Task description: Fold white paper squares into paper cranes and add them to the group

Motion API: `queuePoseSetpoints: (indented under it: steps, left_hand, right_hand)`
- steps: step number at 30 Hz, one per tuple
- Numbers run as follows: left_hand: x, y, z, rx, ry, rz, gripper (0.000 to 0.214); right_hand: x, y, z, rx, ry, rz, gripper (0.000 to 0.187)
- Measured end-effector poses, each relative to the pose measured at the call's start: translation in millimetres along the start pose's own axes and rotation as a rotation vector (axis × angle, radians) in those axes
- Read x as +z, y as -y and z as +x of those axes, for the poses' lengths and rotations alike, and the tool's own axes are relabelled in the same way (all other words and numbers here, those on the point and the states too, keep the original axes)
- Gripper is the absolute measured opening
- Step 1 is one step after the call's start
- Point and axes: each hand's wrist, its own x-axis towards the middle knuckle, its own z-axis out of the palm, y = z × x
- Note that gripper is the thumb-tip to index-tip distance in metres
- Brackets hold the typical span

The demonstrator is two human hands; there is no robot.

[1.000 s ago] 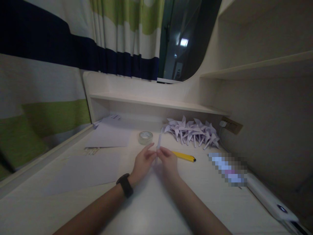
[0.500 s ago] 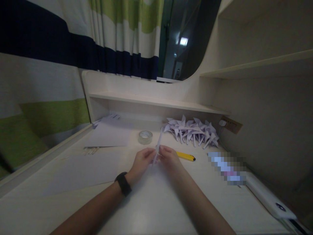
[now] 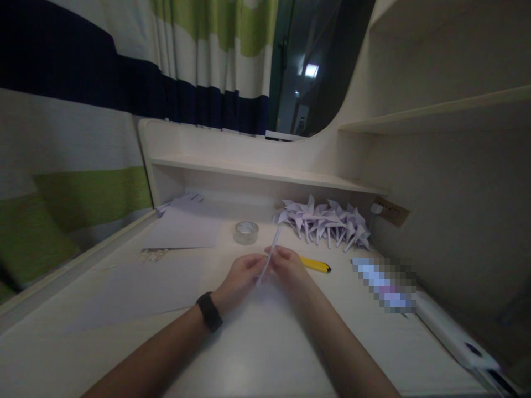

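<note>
Thin white stick (image 3: pixel 274 242), easily bent

Risk, I'd say: uneven squeezing kinks it. Far end's nr the pinwheels (image 3: pixel 326 221); a careless push might snag one. L hand (image 3: pixel 243 272) & R hand (image 3: pixel 291 266) both pinch the stick btwn fingertips over mid-counter (image 3: pixel 249 354), turned inward, knuckles almost meeting. Cutter (image 3: pixel 316 265)'s just beside R hand; poss. elbowroom prob.

Dim light surrounds me: a soft sheen lies on my table (image 3: pixel 236 370), white glare shines in the dark window (image 3: pixel 319 94), my hands (image 3: pixel 291 268) blur slightly, and the right wall (image 3: pixel 456 210) is shadowed.
</note>
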Motion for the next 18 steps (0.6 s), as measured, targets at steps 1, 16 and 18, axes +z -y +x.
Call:
queuePoseSetpoints:
  steps: [1, 16, 18]
  left_hand:
    - [0.5, -0.2, -0.1, -0.014, -0.003, -0.006, 0.032]
    - [7.3, -10.5, -1.9, 0.051, -0.091, 0.361, 0.045]
    - [6.7, -11.6, -1.2, 0.036, -0.116, 0.43, 0.046]
  right_hand:
    - [0.2, -0.7, 0.0, 0.003, 0.013, 0.006, 0.028]
    - [8.8, 6.3, -2.4, 0.004, -0.098, -0.01, 0.031]
    - [6.1, 7.1, -0.5, -0.016, -0.142, -0.006, 0.035]
